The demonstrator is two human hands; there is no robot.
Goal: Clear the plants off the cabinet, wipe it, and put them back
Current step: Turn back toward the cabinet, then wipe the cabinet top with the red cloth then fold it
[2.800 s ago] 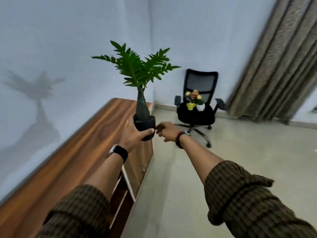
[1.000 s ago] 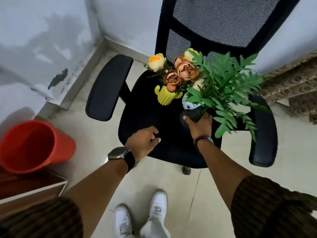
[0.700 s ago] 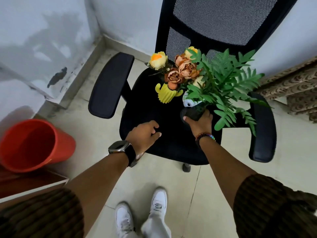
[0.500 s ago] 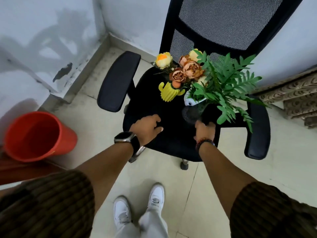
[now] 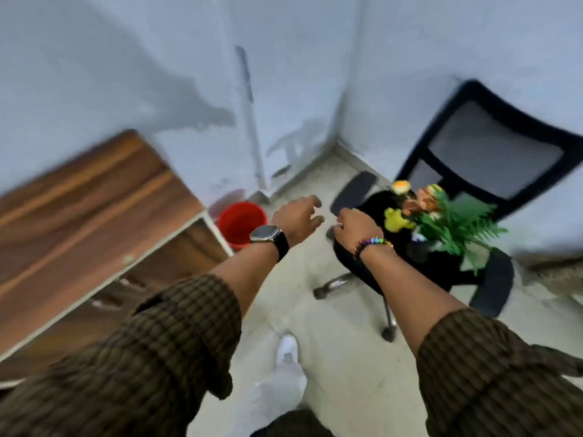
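The green fern plant [image 5: 457, 227] in its dark pot stands on the seat of the black office chair [image 5: 394, 260], beside a bunch of orange and yellow flowers [image 5: 422, 197] and a small yellow pot [image 5: 394, 219]. The wooden cabinet [image 5: 85, 203] lies at the left with a bare top. My left hand [image 5: 298, 216] hangs empty over the floor with fingers spread. My right hand [image 5: 356, 230] is also empty, fingers loosely curled, just left of the chair seat. The view is blurred by motion.
A red bucket [image 5: 241, 223] stands on the floor in the corner between the cabinet and the chair. Pale tiled floor [image 5: 331, 357] spreads below my arms, with my white shoe [image 5: 288, 351] on it. Walls close the corner behind.
My right hand has let go of the fern's pot, which stays on the chair seat. Both hands have pulled back and my view has swung left toward the cabinet.
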